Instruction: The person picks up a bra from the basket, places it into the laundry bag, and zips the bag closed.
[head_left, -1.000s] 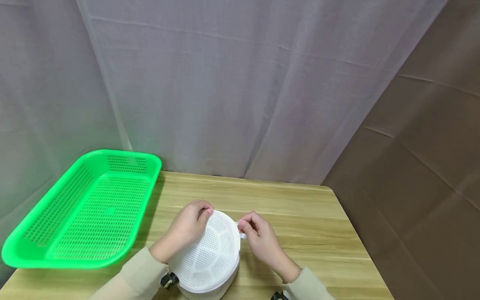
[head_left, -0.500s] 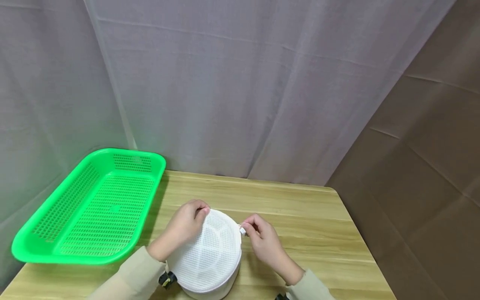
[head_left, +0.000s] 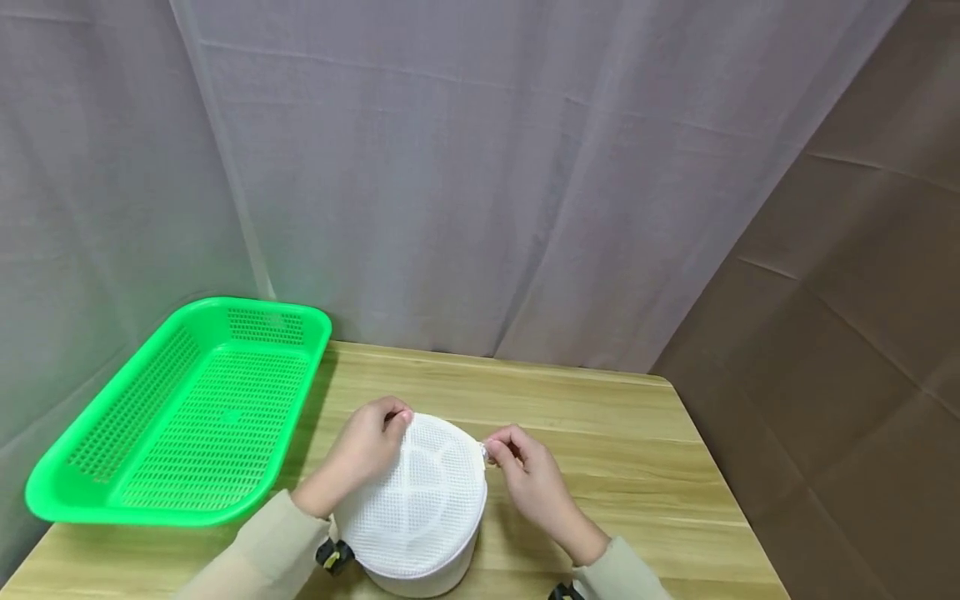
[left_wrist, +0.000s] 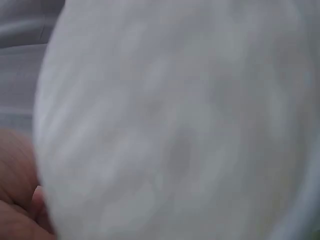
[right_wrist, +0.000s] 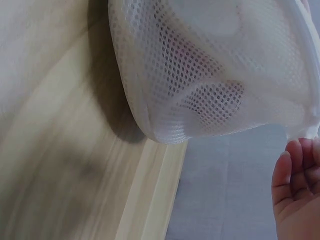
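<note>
A round white mesh laundry bag (head_left: 416, 500) stands on the wooden table, its flat lid facing up and tilted toward the camera. With thumb and fingers my left hand (head_left: 371, 450) pinches the far left rim. At the right edge of the rim my right hand (head_left: 528, 475) pinches a small white end piece, mostly covered by the fingertips. The left wrist view is filled by the blurred mesh bag (left_wrist: 165, 115). Soft see-through mesh walls of the bag (right_wrist: 200, 80) show in the right wrist view, with the right fingers (right_wrist: 295, 155) at its corner.
A green plastic basket (head_left: 318, 375) with slotted sides stands at the left of the table (head_left: 600, 417). Grey curtain (head_left: 420, 183) hangs behind, and a brown cloth (head_left: 847, 375) closes off the right side.
The white piece that stuck out below my right fingers is now mostly hidden in them. My left hand has shifted slightly left along the rim, and the bag's lid has shifted a little.
</note>
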